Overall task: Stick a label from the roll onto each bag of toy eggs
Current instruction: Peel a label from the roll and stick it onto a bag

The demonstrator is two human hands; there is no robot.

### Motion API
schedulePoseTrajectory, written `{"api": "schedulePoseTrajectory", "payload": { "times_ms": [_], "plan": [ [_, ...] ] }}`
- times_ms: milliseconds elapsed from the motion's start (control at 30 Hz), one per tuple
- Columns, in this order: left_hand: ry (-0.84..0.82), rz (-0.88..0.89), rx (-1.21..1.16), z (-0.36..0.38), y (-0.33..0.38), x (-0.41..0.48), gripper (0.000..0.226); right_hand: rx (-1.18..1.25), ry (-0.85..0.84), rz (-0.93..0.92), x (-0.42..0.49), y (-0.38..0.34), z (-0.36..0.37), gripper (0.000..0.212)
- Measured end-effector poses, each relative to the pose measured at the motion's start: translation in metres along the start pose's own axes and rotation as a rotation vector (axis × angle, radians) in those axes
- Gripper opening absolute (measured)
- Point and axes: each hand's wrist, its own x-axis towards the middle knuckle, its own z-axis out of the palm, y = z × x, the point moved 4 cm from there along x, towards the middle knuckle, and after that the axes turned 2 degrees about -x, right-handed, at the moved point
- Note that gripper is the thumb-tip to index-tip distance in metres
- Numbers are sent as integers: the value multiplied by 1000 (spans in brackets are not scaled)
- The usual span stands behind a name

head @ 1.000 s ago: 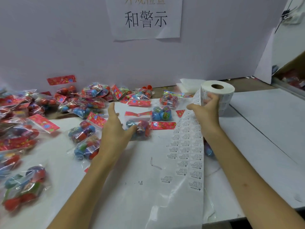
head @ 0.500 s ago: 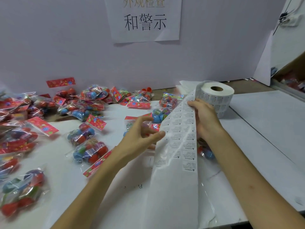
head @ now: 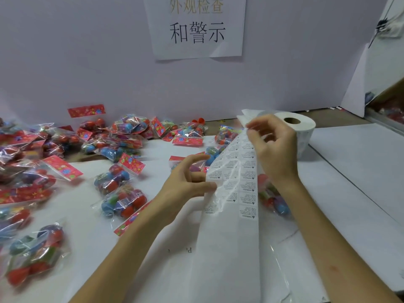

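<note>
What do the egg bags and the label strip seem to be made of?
Egg bags: probably clear glossy plastic film; crinkled, glinting, eggs show through.
Label strip: matt white paper labels on a shinier backing, perhaps coated liner; its bare lower part glares.

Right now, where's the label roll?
Head view, right of centre: the label roll stands on end just behind the right hand, by the back wall.

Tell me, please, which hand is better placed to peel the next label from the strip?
Probably the left hand: its fingertips pinch the white paper label strip at the left edge, beside the lowest remaining labels, while the right hand holds it up near the white paper roll.
</note>
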Motion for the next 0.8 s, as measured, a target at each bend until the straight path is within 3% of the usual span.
{"api": "schedulePoseTrajectory", "payload": {
  "times_ms": [133, 233, 367, 800],
  "plan": [
    [33, 63, -36, -4, 1, 1, 59, -70, -489, -163, -17, -19, 22, 8],
    [73, 105, -70, -8, 1, 1, 54, -139, -635, -151, -24, -16, 30, 14],
    [43, 130, -74, -7, 2, 2, 56, -129, -652, -79, -26, -11, 31, 25],
    [24, 213, 96, -2, -1, 3, 57, -67, -661, -51, -29, -3, 37, 13]
  ]
}}
